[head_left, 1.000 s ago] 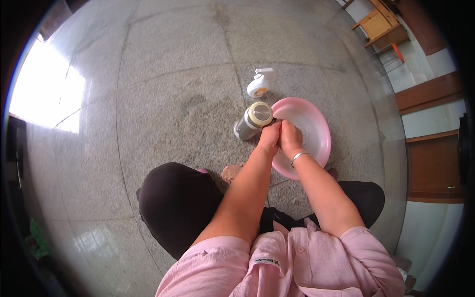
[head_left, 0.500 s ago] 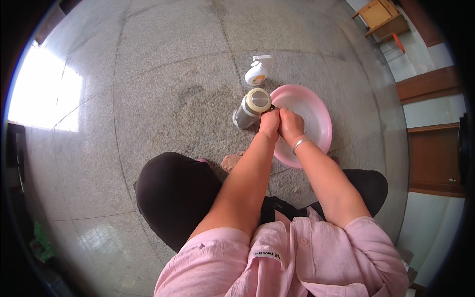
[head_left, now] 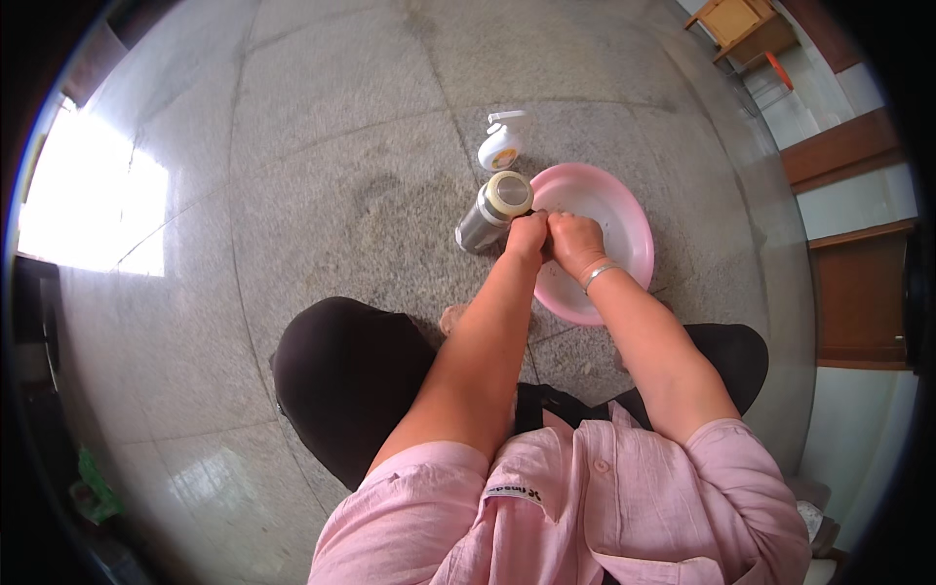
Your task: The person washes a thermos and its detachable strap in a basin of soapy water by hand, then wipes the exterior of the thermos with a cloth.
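Note:
Over the left part of a pink basin (head_left: 639,249), my two hands are close together. Both my left hand (head_left: 527,234) and my right hand (head_left: 576,240) have their fingers curled closed. A little of something dark shows between and beside them, too covered to name. The right wrist wears a silver bangle (head_left: 598,277). Just left of my left hand is a steel thermos (head_left: 482,226) with a cream lid, beside the basin's rim. Behind the thermos stands a white pump bottle (head_left: 499,151) with an orange-yellow label.
Grey stone tiles (head_left: 322,127) make up the floor, with bright window light reflected at the left. My bent knees in black trousers (head_left: 351,380) flank the near side. Wooden furniture (head_left: 741,24) stands at the far right, and a brown wooden door panel (head_left: 858,302) lines the right wall.
My right hand has turned slightly, its back now showing more broadly. Both hands stay together over the basin, and the whole view has shifted a little.

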### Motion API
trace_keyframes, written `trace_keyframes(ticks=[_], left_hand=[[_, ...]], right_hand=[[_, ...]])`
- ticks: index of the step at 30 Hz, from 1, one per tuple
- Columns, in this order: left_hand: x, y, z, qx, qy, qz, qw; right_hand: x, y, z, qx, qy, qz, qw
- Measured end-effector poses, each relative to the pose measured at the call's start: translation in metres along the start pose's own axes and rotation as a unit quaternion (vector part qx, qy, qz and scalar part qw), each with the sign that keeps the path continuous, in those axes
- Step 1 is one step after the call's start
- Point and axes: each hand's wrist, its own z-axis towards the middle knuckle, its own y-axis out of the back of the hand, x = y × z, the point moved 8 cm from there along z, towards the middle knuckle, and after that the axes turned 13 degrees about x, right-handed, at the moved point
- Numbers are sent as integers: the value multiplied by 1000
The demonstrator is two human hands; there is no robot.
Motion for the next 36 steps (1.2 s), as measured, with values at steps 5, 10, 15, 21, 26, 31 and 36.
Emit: trace_keyframes(ticks=[5,10,15,21,26,31,36], left_hand=[[2,-1,-7,39,6,-73,997],[-3,-5,-17,72,-4,-87,994],[-3,-7,-20,91,-11,-95,991],[-5,-8,-20,104,-24,-104,989],[-6,-10,-22,114,-37,-112,986],[-8,-11,-21,121,-64,-104,985],[-9,-7,-20,140,-89,-103,981]], right_hand=[[-21,8,-5,-4,-61,240,969],[-38,-12,-14,50,-112,677,726],[-48,-9,-22,42,-98,768,632],[-52,-8,-28,34,-105,769,630],[-55,-1,-26,9,-90,696,712],[-48,8,-23,-10,-58,649,759],[-44,9,-25,-25,-94,669,737]])
